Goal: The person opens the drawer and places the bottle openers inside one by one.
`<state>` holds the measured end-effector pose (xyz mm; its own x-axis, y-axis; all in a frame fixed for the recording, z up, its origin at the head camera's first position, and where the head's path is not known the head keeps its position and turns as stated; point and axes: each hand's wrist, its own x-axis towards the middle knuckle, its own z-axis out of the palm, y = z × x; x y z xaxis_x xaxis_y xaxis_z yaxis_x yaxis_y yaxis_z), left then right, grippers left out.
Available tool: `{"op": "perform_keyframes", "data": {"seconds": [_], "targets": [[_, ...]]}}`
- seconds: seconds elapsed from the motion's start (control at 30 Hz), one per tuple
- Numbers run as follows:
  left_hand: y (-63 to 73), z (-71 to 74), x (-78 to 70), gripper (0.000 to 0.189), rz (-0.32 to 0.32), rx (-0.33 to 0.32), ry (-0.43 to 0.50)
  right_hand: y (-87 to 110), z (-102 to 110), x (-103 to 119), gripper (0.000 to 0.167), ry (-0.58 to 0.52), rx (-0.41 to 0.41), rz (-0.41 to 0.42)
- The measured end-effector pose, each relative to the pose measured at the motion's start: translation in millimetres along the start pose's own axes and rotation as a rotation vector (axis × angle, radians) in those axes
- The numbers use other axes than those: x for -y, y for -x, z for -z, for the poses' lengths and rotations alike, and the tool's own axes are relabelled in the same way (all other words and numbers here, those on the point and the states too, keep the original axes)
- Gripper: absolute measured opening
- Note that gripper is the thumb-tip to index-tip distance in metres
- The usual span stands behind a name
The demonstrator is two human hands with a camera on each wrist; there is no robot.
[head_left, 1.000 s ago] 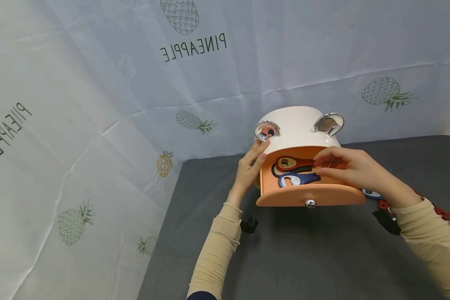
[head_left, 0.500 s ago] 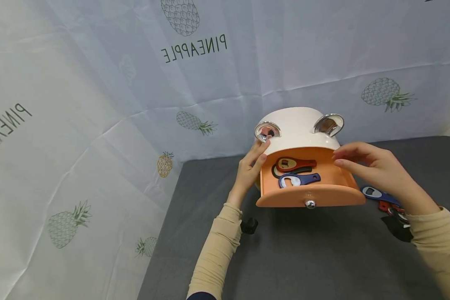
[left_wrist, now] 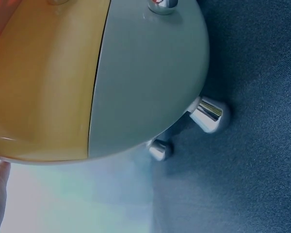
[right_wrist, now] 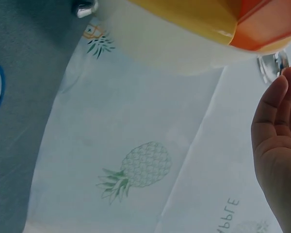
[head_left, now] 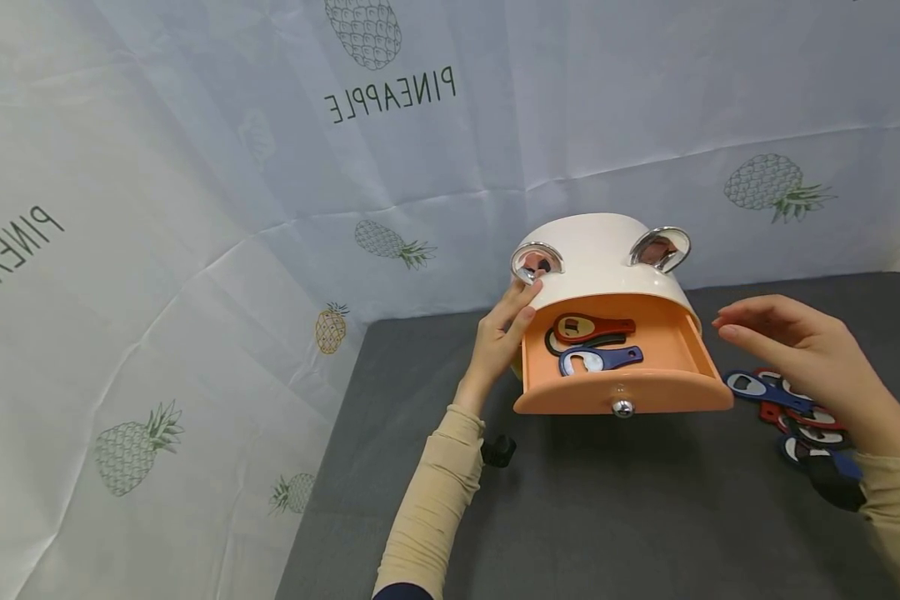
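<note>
A white rounded cabinet with two chrome ear-like rings stands at the back of the table. Its orange top drawer is pulled out, with a round chrome knob on the front. Inside, toward the left, lie a red bottle opener, a blue bottle opener and a black one partly hidden between them. My left hand rests with relaxed fingers against the cabinet's left side, by the ring. Right of the drawer, my right hand is in the air, fingers loosely bent, holding nothing.
Beneath my right hand and wrist, a pile of red, blue and black bottle openers lies on the dark grey table. In the left wrist view, a yellow drawer and grey-green drawer sit above chrome feet. Pineapple-print cloth hangs behind.
My right hand has come out of the drawer and moved right, uncovering the drawer's right half and more of the opener pile. My left hand stays on the cabinet.
</note>
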<state>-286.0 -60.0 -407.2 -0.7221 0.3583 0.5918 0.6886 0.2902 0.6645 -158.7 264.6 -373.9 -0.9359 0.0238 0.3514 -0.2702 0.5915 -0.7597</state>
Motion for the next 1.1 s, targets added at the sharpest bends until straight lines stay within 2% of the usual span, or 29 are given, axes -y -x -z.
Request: {"op": "perform_keyframes", "data": {"seconds": [0.4,0.63,0.73,0.87,0.97,1.1], "targets": [[-0.9,-2.0,1.7,0.066,-0.001,0.006,0.009,18.3,13,-40,0.026,-0.031,-0.051,-0.003],[-0.5,-2.5,2.1,0.061,-0.009,-0.001,0.011,31.1,20,-70,0.030,-0.025,-0.133,-0.020],[0.1,-2.5,2.2,0.060,-0.007,-0.003,0.013,36.7,24,-83,0.033,-0.023,-0.143,-0.014],[0.6,-2.4,2.2,0.064,-0.010,-0.013,0.008,40.9,26,-99,0.028,0.024,-0.115,-0.058],[0.5,-2.8,2.6,0.064,-0.014,-0.017,0.008,41.2,26,-110,0.020,0.081,-0.067,-0.144],[0.2,-3.9,2.4,0.064,-0.007,-0.011,0.007,38.5,23,-123,0.026,0.157,0.004,-0.209]]}}
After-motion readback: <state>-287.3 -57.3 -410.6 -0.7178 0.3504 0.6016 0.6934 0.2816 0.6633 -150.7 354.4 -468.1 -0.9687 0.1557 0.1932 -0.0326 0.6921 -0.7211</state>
